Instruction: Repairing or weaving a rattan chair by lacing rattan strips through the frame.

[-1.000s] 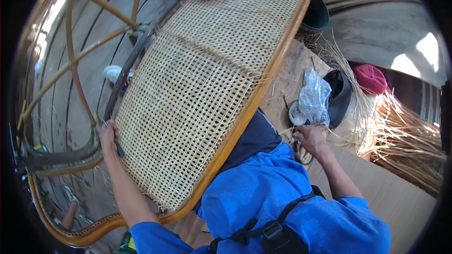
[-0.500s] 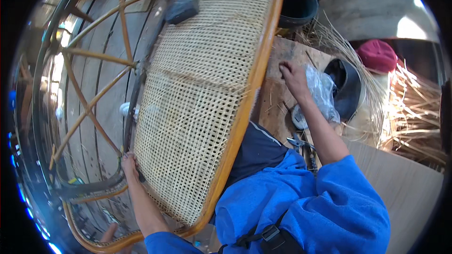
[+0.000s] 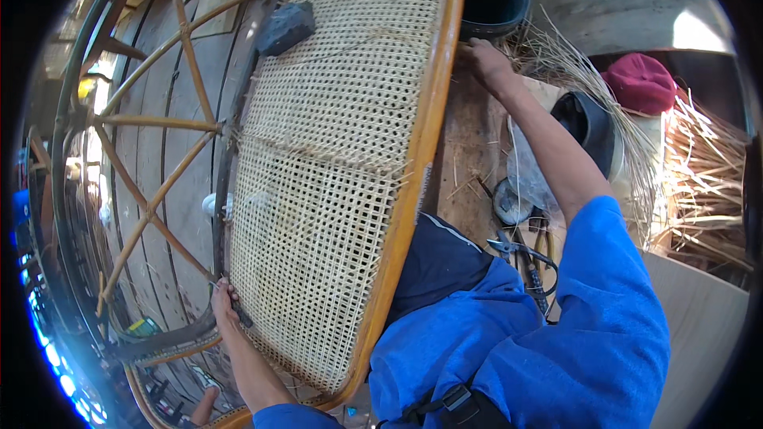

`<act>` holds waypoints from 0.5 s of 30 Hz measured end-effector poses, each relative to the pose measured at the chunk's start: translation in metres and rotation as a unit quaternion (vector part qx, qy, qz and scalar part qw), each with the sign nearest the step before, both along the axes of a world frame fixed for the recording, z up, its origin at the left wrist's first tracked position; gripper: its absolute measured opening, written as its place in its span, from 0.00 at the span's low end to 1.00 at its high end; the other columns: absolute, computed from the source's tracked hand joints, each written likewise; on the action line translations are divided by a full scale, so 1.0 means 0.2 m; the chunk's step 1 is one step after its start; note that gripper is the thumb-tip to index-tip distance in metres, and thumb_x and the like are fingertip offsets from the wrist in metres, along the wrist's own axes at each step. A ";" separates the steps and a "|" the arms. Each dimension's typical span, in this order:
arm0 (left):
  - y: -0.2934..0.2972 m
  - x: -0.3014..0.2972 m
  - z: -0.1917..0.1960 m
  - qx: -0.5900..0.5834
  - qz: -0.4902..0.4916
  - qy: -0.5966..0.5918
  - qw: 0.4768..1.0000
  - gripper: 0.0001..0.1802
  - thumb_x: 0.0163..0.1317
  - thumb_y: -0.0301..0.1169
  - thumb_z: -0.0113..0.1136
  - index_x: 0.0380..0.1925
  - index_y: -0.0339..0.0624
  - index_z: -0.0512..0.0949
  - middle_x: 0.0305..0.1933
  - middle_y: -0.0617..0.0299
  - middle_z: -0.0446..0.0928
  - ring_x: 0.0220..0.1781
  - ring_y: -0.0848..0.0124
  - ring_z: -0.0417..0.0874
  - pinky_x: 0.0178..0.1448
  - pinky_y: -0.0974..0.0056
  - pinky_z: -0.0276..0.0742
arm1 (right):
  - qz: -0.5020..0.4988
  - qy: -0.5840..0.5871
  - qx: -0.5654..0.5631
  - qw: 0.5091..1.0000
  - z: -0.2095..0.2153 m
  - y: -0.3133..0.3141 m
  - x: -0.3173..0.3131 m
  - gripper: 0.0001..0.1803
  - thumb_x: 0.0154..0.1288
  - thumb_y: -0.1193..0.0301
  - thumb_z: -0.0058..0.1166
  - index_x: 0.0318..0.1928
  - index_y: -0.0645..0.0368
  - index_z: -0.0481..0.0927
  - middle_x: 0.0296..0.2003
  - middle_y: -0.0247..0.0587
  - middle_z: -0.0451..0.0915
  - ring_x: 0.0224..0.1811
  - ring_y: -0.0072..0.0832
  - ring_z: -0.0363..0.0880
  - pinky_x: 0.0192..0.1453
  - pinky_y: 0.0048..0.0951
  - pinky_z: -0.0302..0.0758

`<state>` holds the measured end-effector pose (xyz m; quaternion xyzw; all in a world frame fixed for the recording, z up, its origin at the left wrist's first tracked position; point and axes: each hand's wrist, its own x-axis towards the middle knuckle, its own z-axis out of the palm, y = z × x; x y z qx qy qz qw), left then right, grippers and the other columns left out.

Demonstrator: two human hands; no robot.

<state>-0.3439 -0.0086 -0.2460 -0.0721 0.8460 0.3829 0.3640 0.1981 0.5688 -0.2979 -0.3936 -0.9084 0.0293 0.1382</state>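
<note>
A large woven cane panel (image 3: 318,151) in an orange-brown rattan frame (image 3: 435,123) slants across my lap. My left hand (image 3: 225,298) is closed at the panel's lower left, around the dark edge pole (image 3: 226,199); a small dark piece shows beside its fingers. Bent fingers of my right hand (image 3: 486,63) come up to the frame's right rim, just below a dark bucket (image 3: 494,0). What they pinch, if anything, is hidden. A dark stone-like block (image 3: 286,28) rests on the panel's upper left.
Beside my right leg lie pliers (image 3: 509,248), a round tin (image 3: 511,202) and a clear plastic bag (image 3: 531,171). Cane strands (image 3: 588,71), a dark red cap (image 3: 640,83) and a strand heap (image 3: 703,175) are further right. Crossed rattan poles (image 3: 151,206) stand left, over floorboards.
My right hand has moved up and away, from above the plastic bag to the frame's rim by the bucket. My left hand stays at the panel's edge. The view has shifted slightly.
</note>
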 end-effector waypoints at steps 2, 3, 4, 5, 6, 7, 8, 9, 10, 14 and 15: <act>-0.12 -0.01 0.02 -0.012 0.062 -0.002 0.998 0.11 0.63 0.36 0.52 0.43 0.47 0.74 0.22 0.72 0.67 0.19 0.80 0.65 0.22 0.74 0.62 | 0.024 0.041 -0.002 0.999 -0.05 -0.04 -0.02 0.16 0.54 0.76 0.46 0.44 0.58 0.78 0.42 0.51 0.75 0.47 0.47 0.73 0.51 0.38 0.70; -0.19 -0.01 0.03 0.009 0.081 -0.012 0.997 0.14 0.62 0.37 0.54 0.46 0.47 0.74 0.22 0.72 0.68 0.19 0.80 0.65 0.21 0.74 0.62 | 0.020 -0.001 0.000 1.000 0.09 -0.13 -0.06 0.17 0.57 0.75 0.46 0.48 0.59 0.77 0.43 0.51 0.76 0.46 0.47 0.74 0.50 0.37 0.71; -0.07 0.04 0.01 0.021 0.037 -0.022 0.999 0.18 0.60 0.40 0.58 0.48 0.45 0.75 0.22 0.72 0.68 0.20 0.80 0.65 0.21 0.74 0.60 | 0.010 0.025 0.040 0.999 0.07 -0.10 0.15 0.15 0.61 0.72 0.45 0.48 0.59 0.77 0.41 0.47 0.77 0.42 0.40 0.76 0.47 0.35 0.72; 0.03 0.09 -0.02 0.044 0.044 -0.002 0.998 0.19 0.59 0.42 0.59 0.46 0.44 0.76 0.22 0.72 0.68 0.20 0.81 0.64 0.21 0.74 0.58 | -0.148 0.190 -0.337 0.910 0.12 -0.09 0.31 0.19 0.67 0.70 0.37 0.54 0.61 0.73 0.47 0.47 0.78 0.51 0.34 0.75 0.57 0.34 0.69; -0.05 0.06 -0.02 0.040 0.017 0.007 0.999 0.18 0.59 0.41 0.59 0.45 0.43 0.77 0.22 0.72 0.69 0.20 0.81 0.65 0.22 0.73 0.59 | -0.167 0.101 -0.314 0.929 0.30 -0.21 0.28 0.18 0.68 0.70 0.37 0.53 0.63 0.74 0.47 0.44 0.78 0.49 0.29 0.75 0.53 0.29 0.71; 0.05 0.09 -0.02 0.065 0.013 0.017 0.998 0.13 0.60 0.40 0.58 0.38 0.45 0.78 0.22 0.72 0.70 0.20 0.81 0.66 0.22 0.73 0.61 | -0.177 0.285 -0.388 0.858 0.28 -0.16 0.52 0.17 0.67 0.71 0.39 0.51 0.62 0.75 0.44 0.44 0.78 0.45 0.27 0.75 0.46 0.24 0.72; 0.09 0.08 -0.03 0.104 0.004 -0.031 0.994 0.09 0.62 0.38 0.56 0.31 0.46 0.76 0.20 0.72 0.69 0.19 0.80 0.67 0.23 0.73 0.63 | -0.080 0.260 -0.213 0.938 0.26 -0.13 0.74 0.16 0.68 0.70 0.40 0.50 0.63 0.76 0.35 0.38 0.78 0.35 0.23 0.75 0.37 0.19 0.71; 0.00 0.10 0.08 0.073 0.032 -0.001 0.997 0.09 0.64 0.37 0.54 0.26 0.47 0.73 0.19 0.71 0.69 0.18 0.80 0.67 0.22 0.73 0.64 | -0.279 0.029 -0.241 0.929 0.66 -0.42 0.16 0.16 0.68 0.68 0.43 0.51 0.62 0.75 0.27 0.33 0.77 0.26 0.18 0.72 0.30 0.18 0.70; -0.05 0.06 0.06 0.123 0.017 -0.033 0.992 0.08 0.63 0.35 0.53 0.26 0.46 0.73 0.19 0.70 0.69 0.17 0.79 0.68 0.21 0.73 0.63 | -0.203 0.141 -0.270 0.930 0.74 -0.49 0.10 0.15 0.68 0.67 0.45 0.50 0.62 0.75 0.24 0.30 0.75 0.23 0.16 0.72 0.27 0.18 0.70; -0.01 0.07 0.11 0.158 0.089 -0.068 0.981 0.04 0.62 0.30 0.53 0.28 0.47 0.73 0.20 0.70 0.70 0.16 0.79 0.68 0.18 0.73 0.61 | -0.080 0.232 -0.475 0.845 0.88 -0.97 -0.69 0.14 0.66 0.66 0.49 0.48 0.61 0.76 0.25 0.32 0.76 0.24 0.17 0.74 0.29 0.17 0.72; -0.01 0.08 0.11 0.138 0.090 -0.059 0.985 0.03 0.61 0.30 0.54 0.29 0.46 0.73 0.20 0.70 0.71 0.16 0.79 0.69 0.18 0.73 0.61 | -0.049 0.214 -0.533 0.817 0.92 -1.17 -0.95 0.14 0.66 0.67 0.49 0.47 0.62 0.76 0.24 0.32 0.75 0.24 0.17 0.74 0.28 0.18 0.72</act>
